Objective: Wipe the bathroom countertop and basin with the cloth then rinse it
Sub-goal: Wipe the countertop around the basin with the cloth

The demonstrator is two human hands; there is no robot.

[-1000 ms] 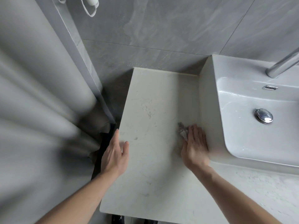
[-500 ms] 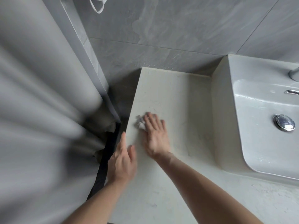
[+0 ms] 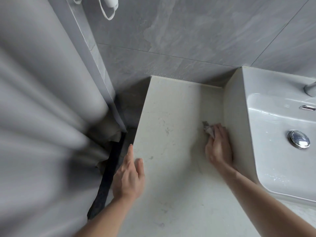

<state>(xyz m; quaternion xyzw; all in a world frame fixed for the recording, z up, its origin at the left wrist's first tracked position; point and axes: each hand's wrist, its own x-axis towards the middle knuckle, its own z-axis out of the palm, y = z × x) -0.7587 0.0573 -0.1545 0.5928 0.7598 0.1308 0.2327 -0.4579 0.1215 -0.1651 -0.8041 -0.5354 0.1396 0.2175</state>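
Cloth (image 3: 209, 129) under right hand (image 3: 219, 148), now beside basin (image 3: 280, 161)

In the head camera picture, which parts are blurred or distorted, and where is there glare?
Head view: the grey curtain at left is strongly blurred; the left hand is slightly soft, while the right hand on the cloth is sharper. The wide angle bends the countertop edges. Glare shows on the drain plug and wet basin.

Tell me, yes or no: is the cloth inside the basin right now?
No, the cloth lies on the countertop under the right hand, just left of the basin.
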